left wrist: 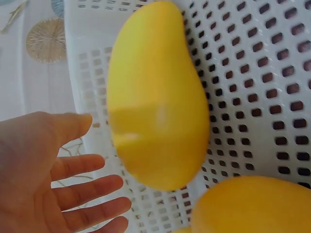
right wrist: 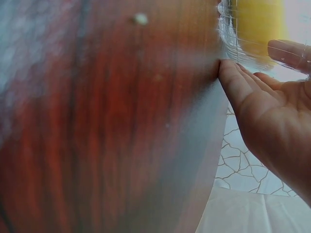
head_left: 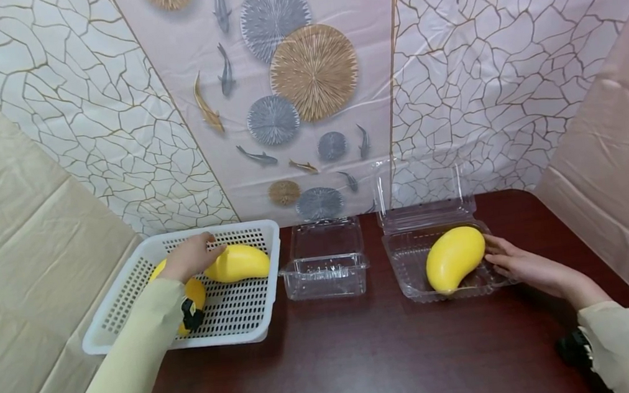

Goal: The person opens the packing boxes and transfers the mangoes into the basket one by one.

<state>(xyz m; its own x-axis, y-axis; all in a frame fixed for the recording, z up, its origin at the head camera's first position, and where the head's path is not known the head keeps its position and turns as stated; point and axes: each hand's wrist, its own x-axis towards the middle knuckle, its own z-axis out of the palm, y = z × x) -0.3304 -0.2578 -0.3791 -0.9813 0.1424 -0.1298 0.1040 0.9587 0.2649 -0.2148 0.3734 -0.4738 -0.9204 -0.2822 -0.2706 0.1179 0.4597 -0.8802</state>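
My left hand hovers over a white perforated basket, close to a yellow toy mango. In the left wrist view its spread fingers are apart from that mango and hold nothing. More mangoes lie in the basket, partly hidden by my arm. On the right stands an open clear plastic clamshell container with a yellow mango in it. My right hand grips the container's right side, fingertips over the rim right beside the mango. Seen through the clear wall is one finger.
A smaller clear plastic container, its lid raised, stands between basket and large container. The dark red-brown table meets a patterned cloth wall at the back. Beige cloth panels flank both sides.
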